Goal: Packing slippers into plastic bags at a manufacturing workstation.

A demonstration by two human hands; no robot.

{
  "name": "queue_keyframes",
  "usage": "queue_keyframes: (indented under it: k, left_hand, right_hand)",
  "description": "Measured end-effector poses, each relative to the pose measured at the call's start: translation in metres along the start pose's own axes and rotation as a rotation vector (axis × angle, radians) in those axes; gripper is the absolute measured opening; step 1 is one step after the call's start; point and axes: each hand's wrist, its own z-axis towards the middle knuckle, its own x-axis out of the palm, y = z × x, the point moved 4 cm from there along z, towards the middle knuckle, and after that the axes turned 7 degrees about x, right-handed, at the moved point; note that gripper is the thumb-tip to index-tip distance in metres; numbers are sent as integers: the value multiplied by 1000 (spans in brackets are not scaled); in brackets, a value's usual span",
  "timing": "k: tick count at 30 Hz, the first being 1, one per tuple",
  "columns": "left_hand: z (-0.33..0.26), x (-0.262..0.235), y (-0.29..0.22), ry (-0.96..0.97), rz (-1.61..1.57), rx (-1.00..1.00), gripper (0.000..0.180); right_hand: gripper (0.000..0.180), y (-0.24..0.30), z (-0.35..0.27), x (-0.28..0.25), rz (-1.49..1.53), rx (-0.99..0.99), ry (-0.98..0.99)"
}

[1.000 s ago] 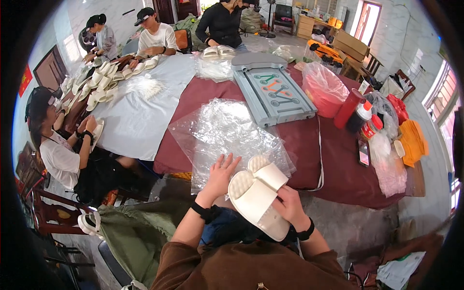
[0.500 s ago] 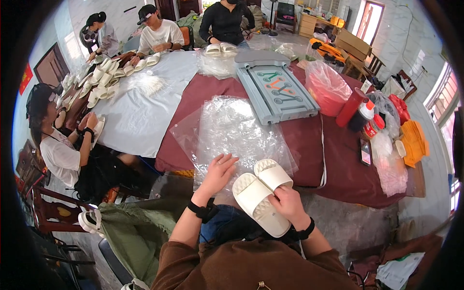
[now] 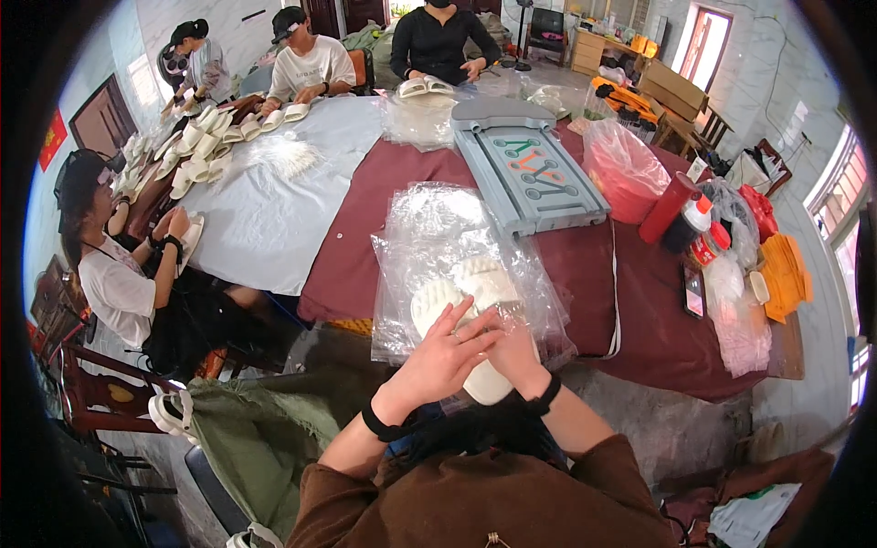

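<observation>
Since half a second ago both hands have carried the pair of white slippers [image 3: 464,301] forward onto the clear plastic bags [image 3: 429,228] on the tabletop [image 3: 585,274]. Left hand [image 3: 438,361] and right hand [image 3: 512,352] close their grip over the heels; toes point away. Judging so, bagging is in hand; next needs one bag mouth opened just beyond the grip.

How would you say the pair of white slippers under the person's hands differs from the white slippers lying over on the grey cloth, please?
The pair of white slippers lies on a stack of clear plastic bags on the maroon cloth, under the left hand and right hand; the slippers on the grey cloth lie bare. The near pair is two pressed together; the far ones are many, in loose rows. Both are white and open-toed.
</observation>
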Motion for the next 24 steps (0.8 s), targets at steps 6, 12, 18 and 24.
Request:
queue_keyframes:
  k: [6,12,18,24]
  left_hand:
    - [-5,-10,-8,18,-40,79,45]
    - [-19,-20,-4,28,87,42,55]
    - [-76,-22,14,-180,131,-321,89]
    - [-134,1,36,-169,-7,-701,96]
  right_hand:
    - [23,-16,78,47,95,121,-8]
    - [41,-17,108,72,-410,362,114]
    - [58,20,22,47,-306,-52,91]
    - [33,56,-51,-54,385,222,982]
